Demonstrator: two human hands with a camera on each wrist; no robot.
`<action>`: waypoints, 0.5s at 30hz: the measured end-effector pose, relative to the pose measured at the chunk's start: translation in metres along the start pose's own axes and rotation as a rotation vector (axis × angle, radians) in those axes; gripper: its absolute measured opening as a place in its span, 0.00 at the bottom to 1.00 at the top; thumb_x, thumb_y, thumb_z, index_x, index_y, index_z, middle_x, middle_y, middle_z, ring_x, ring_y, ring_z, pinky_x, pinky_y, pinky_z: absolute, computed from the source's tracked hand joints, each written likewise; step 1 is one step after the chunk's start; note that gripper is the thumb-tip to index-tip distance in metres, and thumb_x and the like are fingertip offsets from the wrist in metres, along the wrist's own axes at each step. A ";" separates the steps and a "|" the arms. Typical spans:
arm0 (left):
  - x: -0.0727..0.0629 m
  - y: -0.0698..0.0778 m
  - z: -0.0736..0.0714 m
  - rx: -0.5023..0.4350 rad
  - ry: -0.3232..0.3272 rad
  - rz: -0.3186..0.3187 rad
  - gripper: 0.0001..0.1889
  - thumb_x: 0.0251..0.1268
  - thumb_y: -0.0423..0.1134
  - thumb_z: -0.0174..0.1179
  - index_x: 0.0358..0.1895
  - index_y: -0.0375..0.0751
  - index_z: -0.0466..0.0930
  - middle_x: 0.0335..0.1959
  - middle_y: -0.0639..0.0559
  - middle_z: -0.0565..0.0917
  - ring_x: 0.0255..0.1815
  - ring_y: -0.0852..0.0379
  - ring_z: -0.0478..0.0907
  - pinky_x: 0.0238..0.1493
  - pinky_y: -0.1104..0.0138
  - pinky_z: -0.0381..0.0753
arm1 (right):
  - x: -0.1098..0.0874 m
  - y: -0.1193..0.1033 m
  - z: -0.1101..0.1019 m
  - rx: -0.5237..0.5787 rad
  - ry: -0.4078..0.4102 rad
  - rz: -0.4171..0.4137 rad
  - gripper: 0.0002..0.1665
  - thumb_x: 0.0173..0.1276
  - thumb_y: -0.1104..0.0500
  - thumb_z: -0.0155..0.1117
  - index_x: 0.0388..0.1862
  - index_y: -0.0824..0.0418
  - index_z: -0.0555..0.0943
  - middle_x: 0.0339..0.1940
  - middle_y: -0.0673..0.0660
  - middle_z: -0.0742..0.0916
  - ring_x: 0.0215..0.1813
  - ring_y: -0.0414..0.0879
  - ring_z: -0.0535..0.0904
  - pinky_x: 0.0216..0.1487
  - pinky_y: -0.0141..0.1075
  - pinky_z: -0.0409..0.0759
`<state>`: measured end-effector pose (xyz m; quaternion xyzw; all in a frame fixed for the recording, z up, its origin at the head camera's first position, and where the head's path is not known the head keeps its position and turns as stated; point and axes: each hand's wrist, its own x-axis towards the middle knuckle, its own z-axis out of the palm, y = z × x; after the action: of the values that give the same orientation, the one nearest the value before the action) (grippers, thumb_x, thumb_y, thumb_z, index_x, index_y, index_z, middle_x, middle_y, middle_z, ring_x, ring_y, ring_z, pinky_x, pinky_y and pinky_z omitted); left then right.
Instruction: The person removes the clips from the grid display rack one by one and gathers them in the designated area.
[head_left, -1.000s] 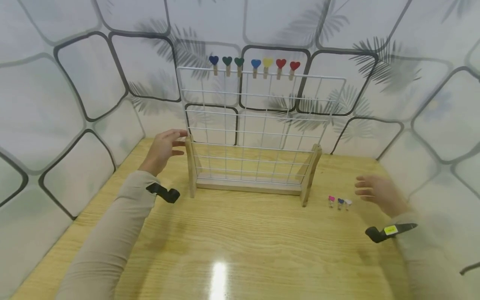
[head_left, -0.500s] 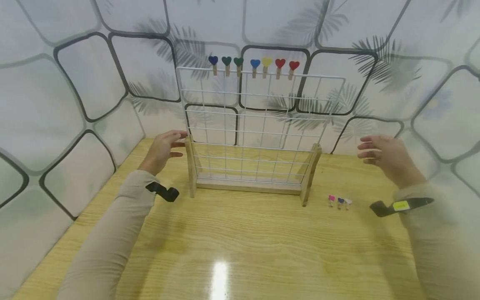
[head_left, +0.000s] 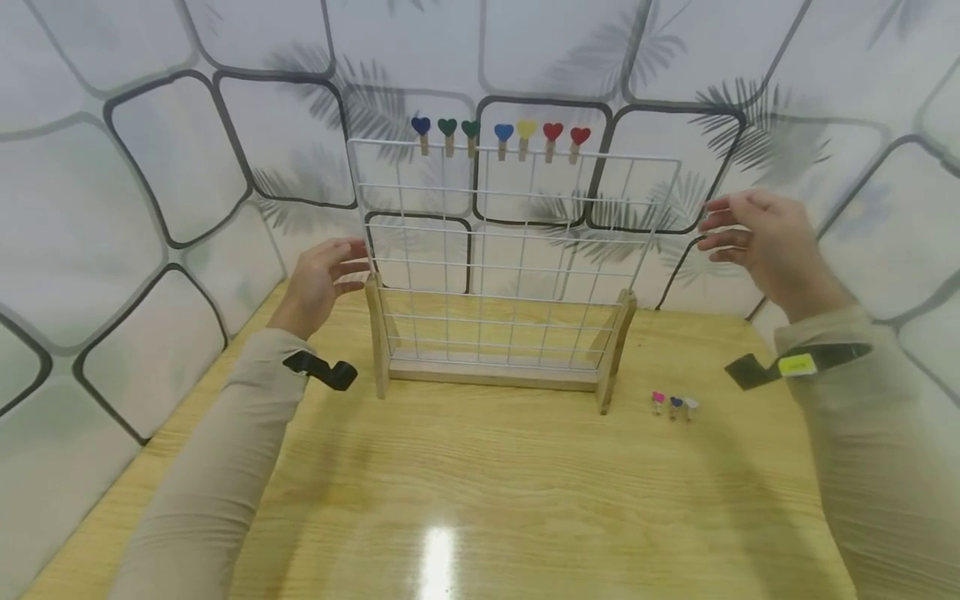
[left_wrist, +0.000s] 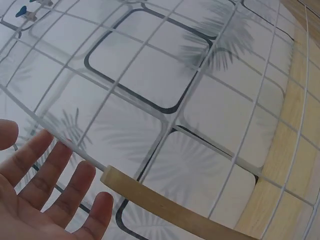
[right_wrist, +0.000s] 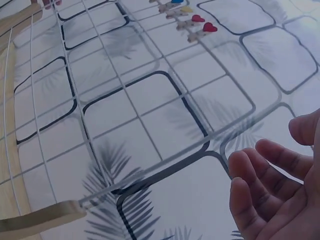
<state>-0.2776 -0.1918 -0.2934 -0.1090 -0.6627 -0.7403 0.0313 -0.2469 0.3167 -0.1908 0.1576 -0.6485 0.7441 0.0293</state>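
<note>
A white wire grid (head_left: 480, 265) stands upright in a wooden stand (head_left: 495, 375). Along its top wire sit several wooden clothespins with hearts, including a yellow clothespin (head_left: 527, 132) and a red clothespin (head_left: 553, 133). My left hand (head_left: 309, 283) has its fingers loosely extended at the grid's left side wire, just above the stand's left post; whether they press on it I cannot tell. To the right of the grid, my right hand (head_left: 776, 250) is raised with relaxed fingers, apart from the wire and holding nothing. In the right wrist view its fingers (right_wrist: 245, 200) are slightly bent.
On the table (head_left: 480, 483) right of the stand lie three small heart clothespins: a pink clothespin (head_left: 657, 400), a dark blue clothespin (head_left: 676, 404) and a white clothespin (head_left: 691, 407). A patterned curtain (head_left: 187, 158) surrounds the table's back and sides.
My right hand has risen from beside the small clothespins on the table to the height of the grid's upper half. The left hand stays at the grid's left edge, slightly higher.
</note>
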 end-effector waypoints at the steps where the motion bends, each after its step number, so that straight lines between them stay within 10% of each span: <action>1: 0.000 0.002 0.001 -0.009 0.001 0.004 0.13 0.80 0.42 0.40 0.51 0.44 0.74 0.52 0.48 0.75 0.56 0.48 0.71 0.51 0.62 0.73 | 0.002 -0.003 0.004 0.014 -0.001 -0.009 0.13 0.72 0.57 0.59 0.40 0.68 0.81 0.32 0.60 0.84 0.29 0.50 0.83 0.30 0.36 0.82; 15: -0.002 0.005 0.004 -0.035 0.014 -0.001 0.12 0.79 0.43 0.42 0.51 0.45 0.74 0.52 0.50 0.75 0.52 0.54 0.72 0.51 0.58 0.71 | 0.033 -0.029 0.067 -0.046 0.054 -0.085 0.10 0.70 0.61 0.62 0.39 0.69 0.81 0.33 0.60 0.84 0.25 0.48 0.82 0.27 0.33 0.82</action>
<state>-0.2743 -0.1883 -0.2885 -0.1041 -0.6494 -0.7525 0.0337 -0.2579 0.2507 -0.1471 0.1638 -0.6573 0.7310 0.0820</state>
